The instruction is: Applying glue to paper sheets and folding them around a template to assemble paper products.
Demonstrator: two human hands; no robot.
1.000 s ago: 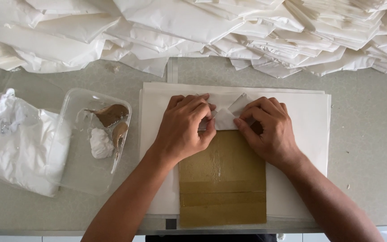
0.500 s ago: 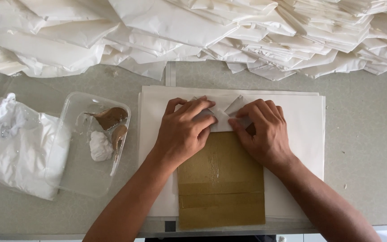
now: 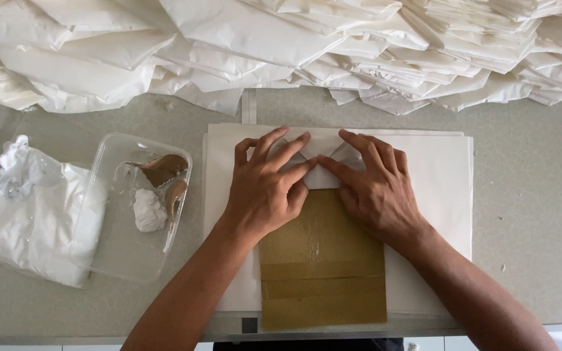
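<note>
Hands fold paper over a brown card

Card [image 3: 320, 260] lies closest, at the table's [image 3: 535, 208] near edge. It is flat and brown, and it sits on a stack of white sheets [image 3: 437, 188]. The top end of the card is covered by a small piece of folded white paper [image 3: 320, 174].

Both hands press down on that fold. The left hand [image 3: 265, 188] lies flat with its fingers spread a little, tips on the fold's left flap. The right hand [image 3: 375, 188] does the same on the right flap. The two pointer fingers now meet in the middle. A second ago they were a bit apart and the flaps stood up more. So the corners look pushed flat now, and the fold looks nearly done.

To the left sits a clear tub [image 3: 131, 208] with a brush [image 3: 172, 201] and a blob of white paste [image 3: 147, 211]. Just left of it lies a crumpled white bag [image 3: 30, 214].

Farthest away, a big heap of folded white paper [image 3: 281, 45] fills the back of the table.
</note>
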